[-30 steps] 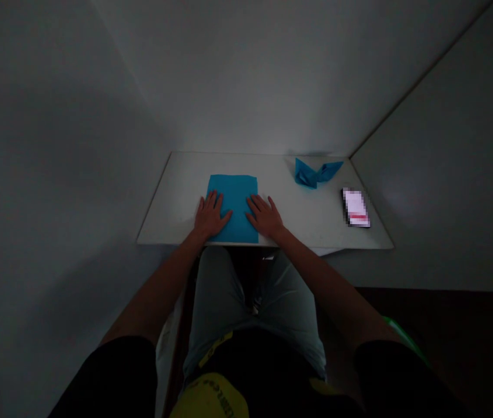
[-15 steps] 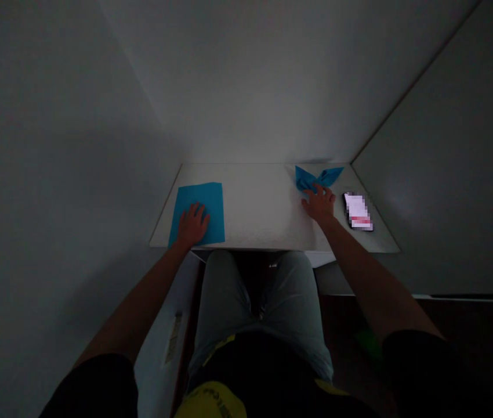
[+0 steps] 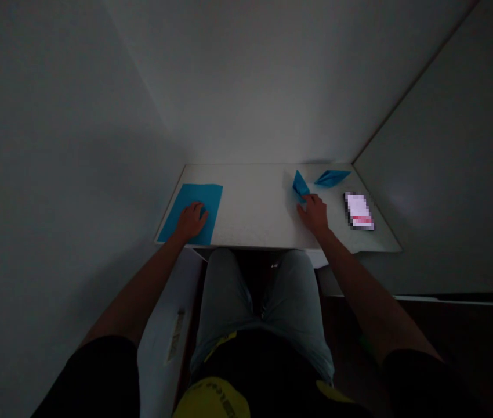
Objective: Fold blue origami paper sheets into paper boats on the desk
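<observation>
A flat blue sheet of paper point(image 3: 203, 223) lies at the left end of the white table. My left hand point(image 3: 192, 222) rests on it, palm down, with the fingers loosely spread. Toward the right stands a folded blue paper piece with pointed ends point(image 3: 300, 183), tilted with one tip up. My right hand point(image 3: 315, 213) is at its near end, fingertips at or against the paper and the thumb apart from it. Whether they touch is hard to tell in the dim light. Behind and to the right lies a second folded blue paper piece point(image 3: 332, 177), free of both hands.
A phone with a lit, blurred screen point(image 3: 359, 211) lies on the right of the white table point(image 3: 257, 203). Walls close in at the back, the left point(image 3: 76, 174) and the right point(image 3: 446, 174). My knees point(image 3: 223, 278) are under the table's front edge.
The two folded pieces, close together before, now lie apart, the right one a little farther right. My right hand has drawn back slightly toward me. The blue sheet has turned and shifted left under my left hand.
</observation>
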Demonstrator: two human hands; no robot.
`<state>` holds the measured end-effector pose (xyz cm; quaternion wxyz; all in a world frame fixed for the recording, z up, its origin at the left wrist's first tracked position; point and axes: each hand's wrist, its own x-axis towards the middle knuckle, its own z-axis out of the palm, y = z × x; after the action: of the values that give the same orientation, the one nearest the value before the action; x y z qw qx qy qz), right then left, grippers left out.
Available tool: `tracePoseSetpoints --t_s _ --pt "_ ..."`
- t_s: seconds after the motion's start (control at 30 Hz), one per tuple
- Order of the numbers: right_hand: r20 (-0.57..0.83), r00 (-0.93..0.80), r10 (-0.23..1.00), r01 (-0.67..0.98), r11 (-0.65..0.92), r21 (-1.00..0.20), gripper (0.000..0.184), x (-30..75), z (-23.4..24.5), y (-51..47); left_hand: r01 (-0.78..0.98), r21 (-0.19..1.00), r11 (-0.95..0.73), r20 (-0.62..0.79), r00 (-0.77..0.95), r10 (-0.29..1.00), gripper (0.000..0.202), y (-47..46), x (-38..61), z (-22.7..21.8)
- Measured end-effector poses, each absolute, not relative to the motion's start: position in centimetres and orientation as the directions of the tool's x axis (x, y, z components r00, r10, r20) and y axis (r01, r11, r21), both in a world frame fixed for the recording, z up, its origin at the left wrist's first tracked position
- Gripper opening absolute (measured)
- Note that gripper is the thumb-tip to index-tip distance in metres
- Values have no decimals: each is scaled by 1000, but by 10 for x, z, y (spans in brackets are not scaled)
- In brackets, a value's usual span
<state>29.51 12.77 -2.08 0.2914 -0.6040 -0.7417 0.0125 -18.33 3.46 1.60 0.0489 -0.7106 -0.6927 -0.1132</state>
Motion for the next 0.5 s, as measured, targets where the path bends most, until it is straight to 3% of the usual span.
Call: tracePoseSetpoints --t_s 0.23,0.5 --pt "548 -205 811 643 534 -549 36 266 -53 100 985 170 -9 229 -31 973 64 108 -148 31" --pt "530 -139 837 573 504 -646 41 268 -57 100 988 154 32 167 -58 984 65 142 -140 8"
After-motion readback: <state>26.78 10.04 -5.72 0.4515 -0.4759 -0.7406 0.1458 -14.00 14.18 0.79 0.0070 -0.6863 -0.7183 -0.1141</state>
